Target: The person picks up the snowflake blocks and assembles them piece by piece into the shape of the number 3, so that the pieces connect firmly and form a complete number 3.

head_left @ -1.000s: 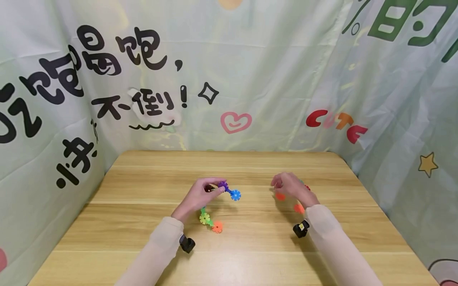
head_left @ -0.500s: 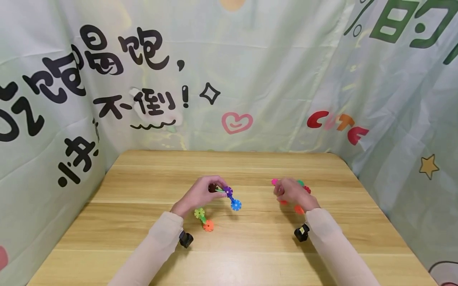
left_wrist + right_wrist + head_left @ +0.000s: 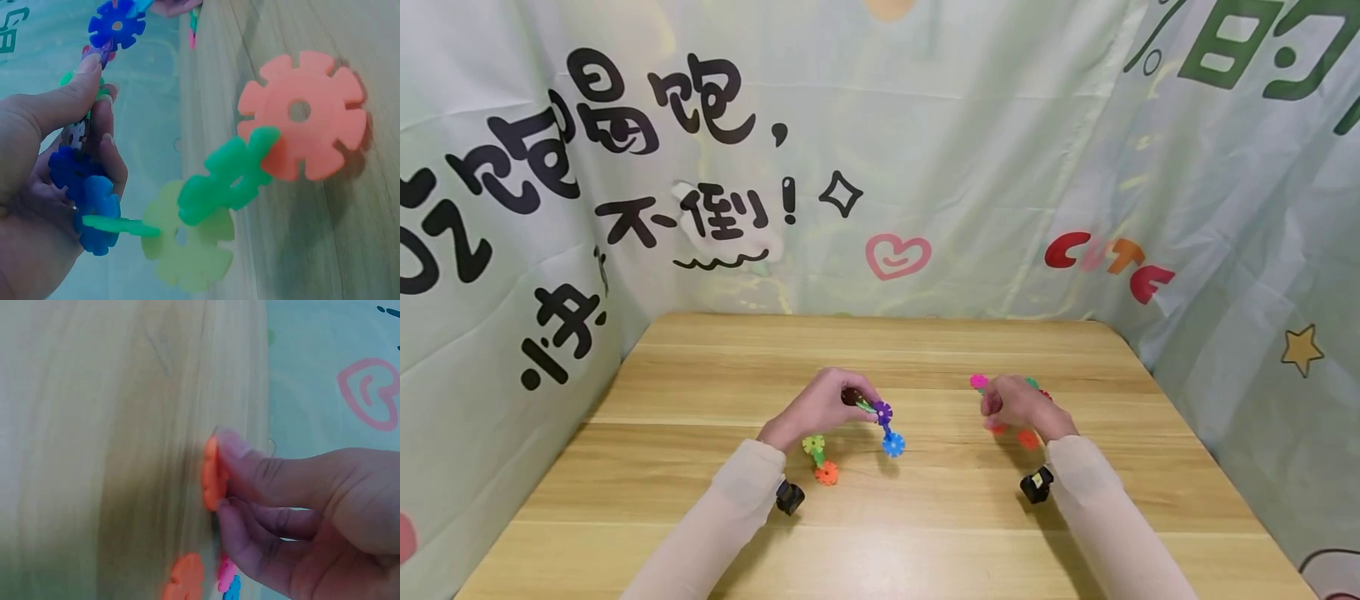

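Note:
My left hand (image 3: 831, 406) grips a chain of linked plastic snowflake discs by its middle. From the fingers hang a purple disc (image 3: 883, 412) and a light blue disc (image 3: 893, 444) on one side. On the other side, a lime disc (image 3: 187, 250), a green disc (image 3: 230, 176) and an orange end disc (image 3: 302, 115) trail down towards the table. Dark blue discs (image 3: 74, 175) lie against the palm in the left wrist view. My right hand (image 3: 1018, 402) pinches an orange snowflake disc (image 3: 214, 474) between thumb and fingers, low over the wooden table.
Around the right hand lie loose discs: a pink one (image 3: 978, 381), a green one (image 3: 1032, 383), a red one (image 3: 1045, 395) and another orange one (image 3: 1028, 439). The wooden table (image 3: 925, 533) is bounded by a printed cloth backdrop (image 3: 985, 167).
The left hand has tilted the chain, so its light blue end has dropped and its orange end has swung left. The right hand has shifted slightly right and nearer, uncovering the pink disc.

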Available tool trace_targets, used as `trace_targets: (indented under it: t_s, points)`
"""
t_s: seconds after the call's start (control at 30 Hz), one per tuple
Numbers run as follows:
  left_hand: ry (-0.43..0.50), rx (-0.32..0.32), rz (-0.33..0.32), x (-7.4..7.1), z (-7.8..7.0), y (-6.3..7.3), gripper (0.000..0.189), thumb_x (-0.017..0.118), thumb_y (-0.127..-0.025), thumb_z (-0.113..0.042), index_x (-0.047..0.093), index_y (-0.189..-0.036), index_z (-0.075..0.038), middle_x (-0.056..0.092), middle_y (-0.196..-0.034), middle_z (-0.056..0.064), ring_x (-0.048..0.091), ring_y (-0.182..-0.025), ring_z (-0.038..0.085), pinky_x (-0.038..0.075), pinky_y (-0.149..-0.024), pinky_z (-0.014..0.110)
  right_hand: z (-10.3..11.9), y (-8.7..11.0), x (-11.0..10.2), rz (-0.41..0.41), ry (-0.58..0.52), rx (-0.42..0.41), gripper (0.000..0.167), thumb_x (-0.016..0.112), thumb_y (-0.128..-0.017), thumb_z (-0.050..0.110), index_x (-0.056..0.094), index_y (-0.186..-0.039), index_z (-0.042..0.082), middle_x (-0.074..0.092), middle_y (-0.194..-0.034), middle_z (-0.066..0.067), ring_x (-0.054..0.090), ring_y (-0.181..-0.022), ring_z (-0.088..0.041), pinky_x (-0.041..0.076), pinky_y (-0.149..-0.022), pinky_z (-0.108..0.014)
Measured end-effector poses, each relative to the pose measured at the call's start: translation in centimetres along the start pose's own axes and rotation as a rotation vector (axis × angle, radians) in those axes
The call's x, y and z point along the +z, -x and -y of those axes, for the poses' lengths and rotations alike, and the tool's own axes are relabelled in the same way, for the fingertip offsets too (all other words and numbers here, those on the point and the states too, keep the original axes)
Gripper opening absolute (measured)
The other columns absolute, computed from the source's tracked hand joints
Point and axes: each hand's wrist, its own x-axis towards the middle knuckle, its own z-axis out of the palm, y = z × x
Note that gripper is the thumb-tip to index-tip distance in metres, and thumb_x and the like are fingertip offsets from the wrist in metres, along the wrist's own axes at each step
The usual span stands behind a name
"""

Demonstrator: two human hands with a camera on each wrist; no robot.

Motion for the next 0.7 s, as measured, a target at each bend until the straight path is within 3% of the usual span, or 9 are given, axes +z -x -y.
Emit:
trace_targets:
  t_s: [0.17, 0.37, 0.53, 0.7]
  points:
    - [-0.002, -0.005, 0.016, -0.13, 0.04, 0.07, 0.008, 0.086, -0.084, -0.011, 0.081, -0.09, -0.015, 0.077, -0.09, 0.0, 0.067, -0.075, 0.009, 0.057, -0.07, 0.022, -0.11, -0.19, 0.22, -0.027, 0.022, -0.043, 0.012, 0.082, -0.087, 0.008, 0.072, -0.081, 0.006, 0.069, -0.077, -0.003, 0.054, -0.071, -0.013, 0.049, -0.067, -0.027]
    - [0.004, 0.001, 0.01, -0.11, 0.29, 0.03, 0.006, 0.085, -0.085, -0.013, 0.083, -0.09, -0.015, 0.079, -0.089, 0.001, 0.067, -0.073, 0.01, 0.056, -0.067, 0.023, 0.07, 0.17, -0.19, 0.034, 0.012, -0.003, 0.018, 0.086, -0.082, 0.006, 0.068, -0.088, 0.006, 0.064, -0.082, -0.004, 0.053, -0.076, -0.016, 0.049, -0.07, -0.028]
    - [0.001, 0.003, 0.019, -0.04, 0.36, -0.07, 0.005, 0.085, -0.085, -0.013, 0.084, -0.09, -0.014, 0.079, -0.089, 0.001, 0.065, -0.071, 0.01, 0.052, -0.063, 0.021, 0.15, 0.08, -0.15, 0.052, 0.047, -0.019, 0.018, 0.087, -0.083, 0.01, 0.069, -0.081, 0.009, 0.065, -0.075, 0.0, 0.054, -0.07, -0.013, 0.049, -0.066, -0.027]
    - [-0.021, 0.011, 0.044, 0.04, 0.19, -0.26, 0.006, 0.086, -0.084, -0.012, 0.084, -0.089, -0.013, 0.079, -0.089, 0.001, 0.067, -0.072, 0.008, 0.054, -0.065, 0.02, 0.78, -0.32, 0.1, 0.025, -0.055, -0.079, 0.013, 0.08, -0.091, 0.014, 0.07, -0.082, 0.009, 0.063, -0.07, 0.0, 0.051, -0.059, -0.012, 0.047, -0.059, -0.027]
